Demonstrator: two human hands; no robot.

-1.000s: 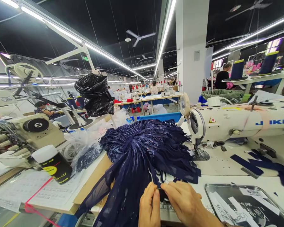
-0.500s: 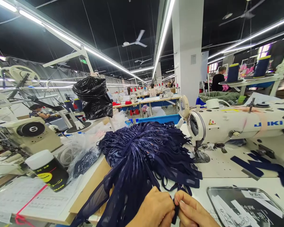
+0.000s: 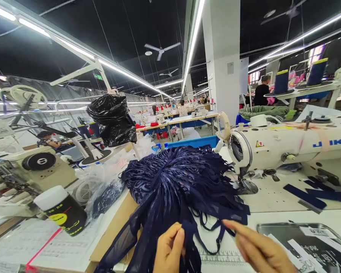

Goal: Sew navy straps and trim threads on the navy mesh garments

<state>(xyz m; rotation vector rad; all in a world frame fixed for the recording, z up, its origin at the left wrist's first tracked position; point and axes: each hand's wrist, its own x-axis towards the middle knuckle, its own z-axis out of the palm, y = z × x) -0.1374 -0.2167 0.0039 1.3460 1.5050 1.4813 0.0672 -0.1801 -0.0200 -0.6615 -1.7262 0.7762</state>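
**Hands part over navy strips at sewing station**

A person's left hand point(image 3: 169, 248), at 6 o'clock in the head view, pinches a navy strip point(image 3: 187, 237) between thumb and fingers, the strip trailing down from a heaped bundle point(image 3: 179, 182) of like pieces on the table point(image 3: 269, 197). The right hand point(image 3: 261, 248), at 5 o'clock and apart from the left, is held out with fingers extended toward 10 o'clock; its fingertips lie beside a thin loop point(image 3: 213, 237) of navy cord, though whether they grip it cannot be told. A printed ruler point(image 3: 218, 259) runs along the table edge between the two hands.

At 3 o'clock stands a white sewing machine point(image 3: 290, 146), with loose navy bands point(image 3: 309, 195) on the bed below it. A dark tray point(image 3: 309, 246) of paper labels sits at 4 o'clock. At 8 o'clock, a black bottle point(image 3: 61, 212) with a white cap rests on printed sheets point(image 3: 31, 242). A black bag point(image 3: 113, 119) hangs at 10 o'clock. In the background at 2 o'clock, a co-worker point(image 3: 261, 93) in black is at another station.
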